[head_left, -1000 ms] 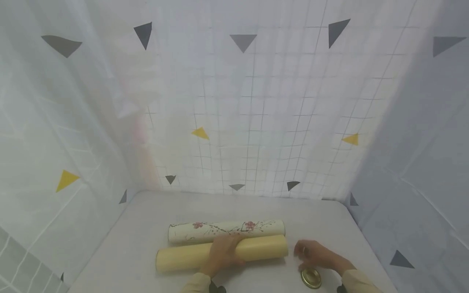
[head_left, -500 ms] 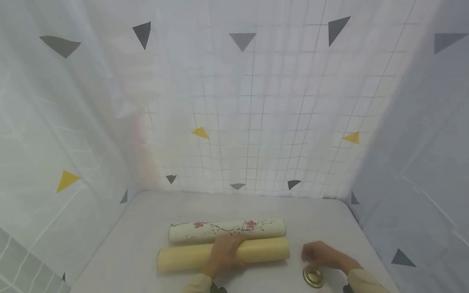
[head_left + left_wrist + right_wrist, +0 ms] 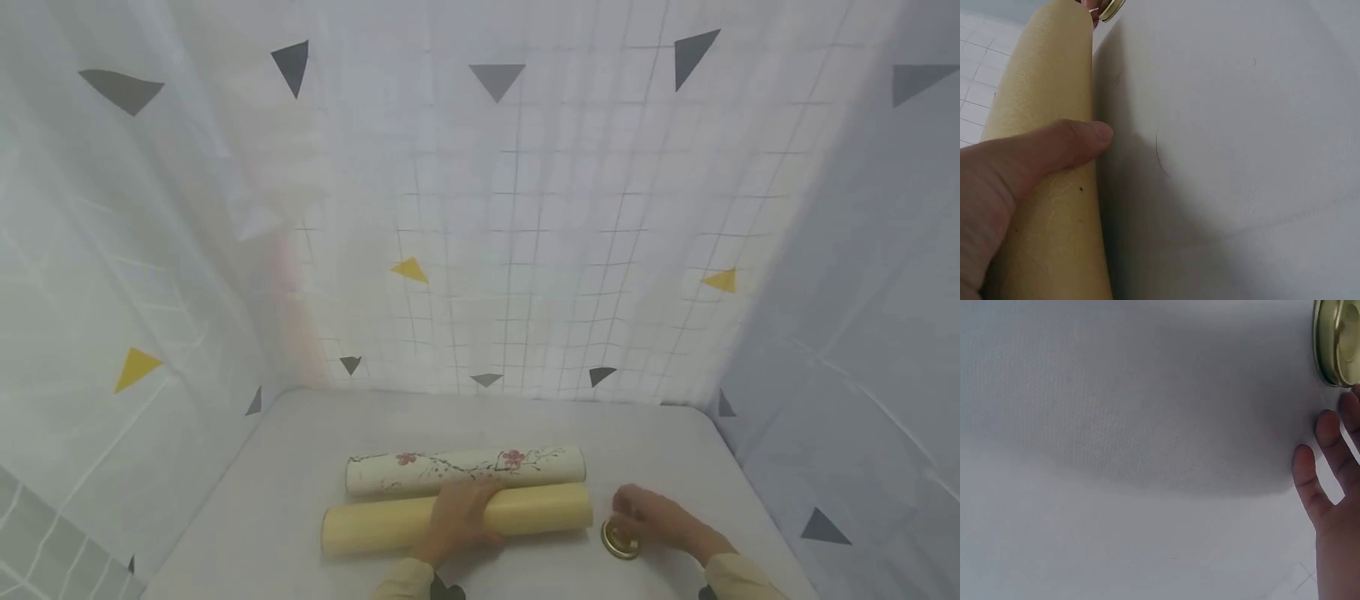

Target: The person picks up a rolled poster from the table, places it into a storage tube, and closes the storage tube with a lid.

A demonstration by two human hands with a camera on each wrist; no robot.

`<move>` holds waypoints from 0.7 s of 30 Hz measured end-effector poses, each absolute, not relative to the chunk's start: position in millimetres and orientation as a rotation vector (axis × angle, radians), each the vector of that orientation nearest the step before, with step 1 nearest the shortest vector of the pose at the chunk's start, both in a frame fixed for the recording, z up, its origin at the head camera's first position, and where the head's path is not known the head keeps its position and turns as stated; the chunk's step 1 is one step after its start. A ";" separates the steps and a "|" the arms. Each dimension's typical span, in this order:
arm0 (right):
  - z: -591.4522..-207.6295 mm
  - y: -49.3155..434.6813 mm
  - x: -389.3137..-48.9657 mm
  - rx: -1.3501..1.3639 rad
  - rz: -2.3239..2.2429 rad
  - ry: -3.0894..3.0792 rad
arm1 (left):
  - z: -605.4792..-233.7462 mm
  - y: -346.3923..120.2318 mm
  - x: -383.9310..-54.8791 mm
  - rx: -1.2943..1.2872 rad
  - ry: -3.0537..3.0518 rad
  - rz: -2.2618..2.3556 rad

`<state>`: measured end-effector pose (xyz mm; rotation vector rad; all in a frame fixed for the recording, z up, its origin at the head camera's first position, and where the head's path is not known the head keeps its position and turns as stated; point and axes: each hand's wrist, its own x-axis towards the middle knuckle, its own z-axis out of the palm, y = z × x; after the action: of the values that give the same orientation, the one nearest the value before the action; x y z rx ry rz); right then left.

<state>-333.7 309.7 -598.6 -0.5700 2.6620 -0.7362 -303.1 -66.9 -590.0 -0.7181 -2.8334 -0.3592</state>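
A pale yellow tube [image 3: 536, 510] lies across the table, and my left hand [image 3: 457, 518] grips it around the middle. In the left wrist view the thumb of the left hand [image 3: 1041, 156] wraps over the yellow tube [image 3: 1057, 219]. Just past the tube's right end, my right hand [image 3: 654, 518] pinches a round gold metal lid [image 3: 620, 542]. Seen from the right wrist, the lid [image 3: 1338, 344] stands tilted near the fingertips of the right hand [image 3: 1335, 481]; the thumb is out of sight there. The lid and tube end are apart.
Behind the yellow tube lies a white tube [image 3: 465, 471] with a red blossom and branch print. White table surface [image 3: 300, 450] extends around them, with curtain-like sheets [image 3: 480, 250] hanging at the back and both sides.
The gold lid lay near the front of the table; the right hand has taken hold of it and brought it left, toward the yellow tube's end. The left hand keeps its grip.
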 end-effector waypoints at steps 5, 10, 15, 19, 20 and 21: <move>-595.8 304.4 -328.6 -0.571 -0.652 2.680 | -586.8 -66.7 -303.2 -0.728 -2.816 -0.329; -602.6 310.7 -328.8 -0.785 -0.616 2.724 | -590.7 -66.9 -303.8 -0.749 -2.786 -0.304; -607.7 311.6 -329.2 -0.932 -0.650 2.788 | -594.3 -66.9 -304.0 -0.746 -2.796 -0.309; -607.6 307.8 -327.7 -0.929 -0.593 2.862 | -594.2 -67.2 -303.4 -0.740 -2.801 -0.305; -607.7 306.6 -327.5 -0.922 -0.570 2.888 | -594.0 -67.2 -303.1 -0.741 -2.799 -0.301; -607.6 305.1 -327.4 -0.898 -0.547 2.913 | -593.9 -67.2 -302.8 -0.741 -2.798 -0.299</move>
<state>-327.4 305.1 -607.6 -0.8982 2.9130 -0.5468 -302.8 -67.2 -593.9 -0.7406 -2.7978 -0.2990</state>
